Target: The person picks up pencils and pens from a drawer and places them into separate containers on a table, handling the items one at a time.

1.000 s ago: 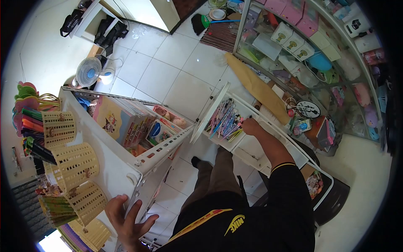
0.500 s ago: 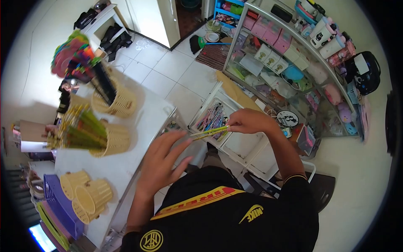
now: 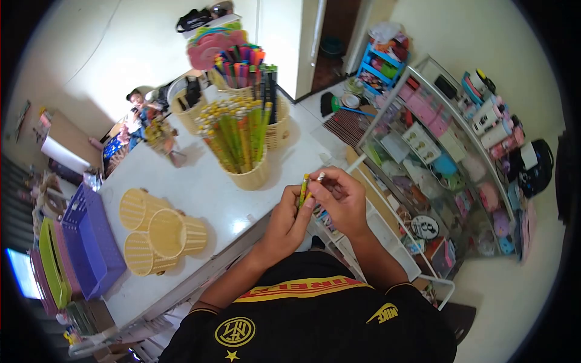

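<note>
My two hands meet in front of my chest, by the edge of the white table. In my left hand is a yellow-green pencil, upright between closed fingers. My right hand pinches another pencil, of which a pale end shows; its shaft is mostly hidden by the fingers. Just beyond, a cream woven cup stands on the table, packed with yellow and green pencils. Below my right hand, a drawer with loose pencils is partly covered.
On the white table stand several cream cups, a purple basket and cups of colourful pens. A glass display case is at the right. A person sits beyond the table.
My view has turned left towards the table. My left hand, open before, has closed on a pencil beside my right hand. The pencils, earlier slanting over the drawer, are now held more upright.
</note>
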`<state>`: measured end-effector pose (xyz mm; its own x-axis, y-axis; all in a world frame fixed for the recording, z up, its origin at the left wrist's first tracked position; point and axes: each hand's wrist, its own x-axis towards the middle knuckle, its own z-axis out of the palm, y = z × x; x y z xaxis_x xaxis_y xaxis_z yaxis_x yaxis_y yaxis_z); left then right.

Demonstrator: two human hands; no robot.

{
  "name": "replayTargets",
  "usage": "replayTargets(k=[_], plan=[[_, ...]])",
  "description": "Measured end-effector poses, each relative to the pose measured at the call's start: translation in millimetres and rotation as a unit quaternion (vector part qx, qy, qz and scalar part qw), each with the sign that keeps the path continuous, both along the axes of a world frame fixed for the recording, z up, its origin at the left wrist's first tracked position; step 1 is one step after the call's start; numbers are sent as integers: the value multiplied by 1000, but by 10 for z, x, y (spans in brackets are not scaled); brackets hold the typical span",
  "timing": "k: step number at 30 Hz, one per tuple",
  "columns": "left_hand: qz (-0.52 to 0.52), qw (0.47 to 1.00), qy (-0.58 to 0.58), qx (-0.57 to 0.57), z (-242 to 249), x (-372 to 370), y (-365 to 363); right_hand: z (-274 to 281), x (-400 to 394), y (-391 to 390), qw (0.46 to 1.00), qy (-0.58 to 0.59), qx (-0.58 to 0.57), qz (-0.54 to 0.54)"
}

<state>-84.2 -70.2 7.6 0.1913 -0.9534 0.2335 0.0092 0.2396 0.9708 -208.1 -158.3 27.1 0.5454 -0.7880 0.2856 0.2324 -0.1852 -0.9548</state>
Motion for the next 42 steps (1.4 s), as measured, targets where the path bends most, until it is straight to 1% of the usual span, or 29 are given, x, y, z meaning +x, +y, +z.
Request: replayTargets(k=[1,3,6,7,8,9,10,11,12,13,14,16,18,21,23,25,26,28,29,30,31,32,34,36,37,38,39,41,42], plan=[[-4,999,49,23,14,38,64,-11,80,45,999,-39,14,-22],[19,998,55,16,62,164,161,134,96,17,1000,-29,5,-10],[18,998,27,48,159,409,379,386,128,-215,985,-116,-71,-108],[46,999,-11,-9,144,467,432,467,171,-324,974,-155,-104,-128],[73,994,-49,-66,136,521,463,595,242,-380,974,-158,-108,-121],[79,993,-50,-72,137,581,471,752,305,-424,956,-195,-168,-144],[136,970,-146,-135,140,641,476,861,372,-472,931,-233,-225,-167],[192,931,-240,-197,153,690,478,914,466,-524,930,-236,-229,-163],[176,948,-204,-166,175,710,499,951,586,-557,922,-227,-270,-160],[179,947,-205,-171,164,729,483,967,705,-575,912,-217,-310,-158],[178,951,-194,-159,126,748,453,892,841,-607,927,-208,-287,-120],[180,955,-181,-152,120,754,431,821,1008,-519,929,-32,-359,-87],[180,956,-195,-129,141,741,448,773,1173,-470,840,29,-534,-92],[197,951,-204,-123,185,719,462,833,1124,-243,829,56,-542,-128],[199,951,-198,-126,184,721,469,785,1012,-92,818,50,-555,-142],[200,951,-193,-132,167,738,458,597,888,69,913,5,-406,-23],[201,949,-204,-134,145,741,452,520,866,152,913,4,-408,-21],[200,946,-216,-136,143,737,439,382,887,286,949,31,-303,75],[200,950,-199,-136,150,724,426,326,901,265,950,31,-303,74],[200,953,-181,-135,154,717,416,263,916,235,937,20,-342,69],[199,954,-181,-136,124,732,406,234,924,217,922,9,-381,64],[194,950,-199,-142,67,755,399,232,911,215,922,10,-381,65],[189,947,-217,-146,99,741,419,232,854,205,950,-9,-309,41],[196,954,-206,-95,195,682,454,305,810,128,973,-68,-222,-18],[197,954,-206,-95,176,685,449,420,780,50,973,-106,-205,-29],[205,937,-264,-99,142,693,436,574,745,-46,971,-143,-187,-40],[213,917,-321,-103,119,698,430,721,697,-143,963,-166,-202,-60],[214,917,-320,-104,111,693,425,991,686,-280,954,-190,-220,-79],[214,917,-319,-104,107,690,427,1109,704,-323,938,-214,-247,-116]])
